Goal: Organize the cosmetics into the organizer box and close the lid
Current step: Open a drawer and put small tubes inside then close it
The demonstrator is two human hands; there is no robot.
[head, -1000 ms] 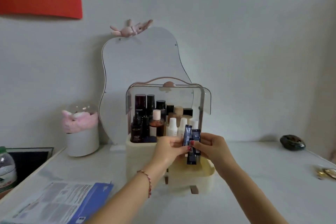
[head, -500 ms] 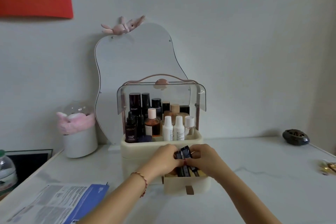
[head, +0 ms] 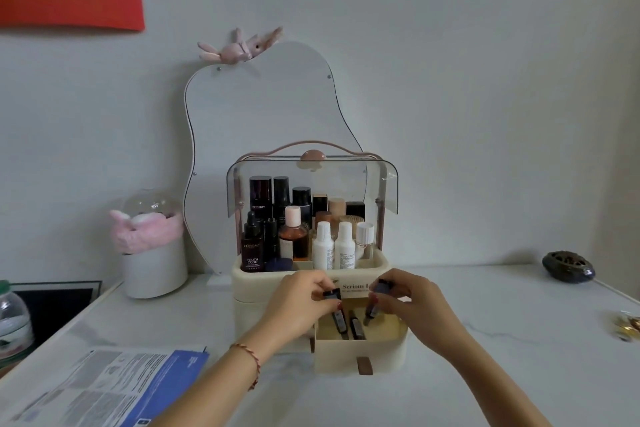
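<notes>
The white table (head: 485, 374) carries the cream organizer box (head: 249, 288), its clear lid (head: 389, 191) raised over upright bottles (head: 332, 250). Its lower drawer (head: 360, 354) stands pulled out. The left hand (head: 298, 305) pinches 1 dark sachet (head: 337, 314) standing in the drawer; the right hand (head: 412, 302) pinches another dark sachet (head: 375, 302) just beside it.

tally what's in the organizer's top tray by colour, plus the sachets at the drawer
Dark bottles: 5
White bottles: 3
Amber bottle, pink cap: 1
Dark sachets at the open drawer: 3, one held by left hand, one by right hand
Total: 12
Back-row tan and black items are overlapped; not counted.
</notes>
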